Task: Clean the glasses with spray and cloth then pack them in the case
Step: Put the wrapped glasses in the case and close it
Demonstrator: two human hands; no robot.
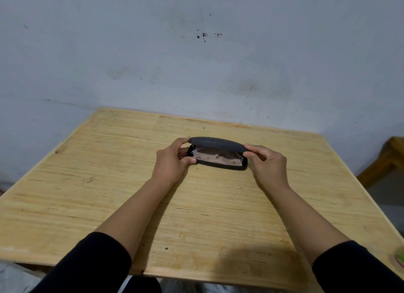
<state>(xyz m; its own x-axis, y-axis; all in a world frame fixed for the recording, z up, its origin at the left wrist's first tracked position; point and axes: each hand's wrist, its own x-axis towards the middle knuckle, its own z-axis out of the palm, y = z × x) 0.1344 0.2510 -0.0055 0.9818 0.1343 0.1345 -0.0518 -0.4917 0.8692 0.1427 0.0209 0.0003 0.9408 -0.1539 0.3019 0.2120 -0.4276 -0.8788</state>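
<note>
The case point(218, 154) sits on the table point(109, 161), toward its far edge, roughly midway between the left and right edges. Its lid is partly raised, so a pale lining and thin metal glints at both ends show inside; whether the glasses lie in there I cannot tell. The left hand point(175, 159) grips the case's left end, fingers pinching the lid's tip and thumb against the base, likely to steady it. The right hand point(265, 161) pinches the lid's right end between thumb and forefinger, the other fingers curled loosely. Holding both ends probably keeps the hinged lid level as it swings.
</note>
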